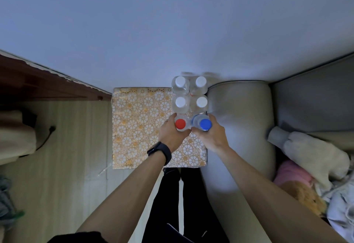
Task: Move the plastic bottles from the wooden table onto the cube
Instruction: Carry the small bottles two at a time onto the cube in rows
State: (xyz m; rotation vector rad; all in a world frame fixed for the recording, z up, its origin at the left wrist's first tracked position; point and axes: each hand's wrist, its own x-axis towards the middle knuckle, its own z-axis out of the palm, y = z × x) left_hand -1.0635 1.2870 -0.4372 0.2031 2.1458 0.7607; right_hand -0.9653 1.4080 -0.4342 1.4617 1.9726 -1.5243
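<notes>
The cube (138, 124) is a box covered in white and gold flower-patterned cloth, standing against the wall. Several clear plastic bottles with white caps (180, 81) stand upright in a tight block at its far right corner. My left hand (170, 135) grips a clear bottle with a red cap (180, 124) right in front of that block. My right hand (210, 135) grips a bottle with a blue cap (205, 124) beside it, leaning slightly. The two held bottles touch each other. Whether their bases rest on the cube is hidden.
A grey sofa armrest (239, 120) runs along the cube's right side, with clothes and a plush toy (310, 166) further right. A dark wooden table edge (38, 81) lies at far left above pale wood flooring (76, 147). My legs stand just before the cube.
</notes>
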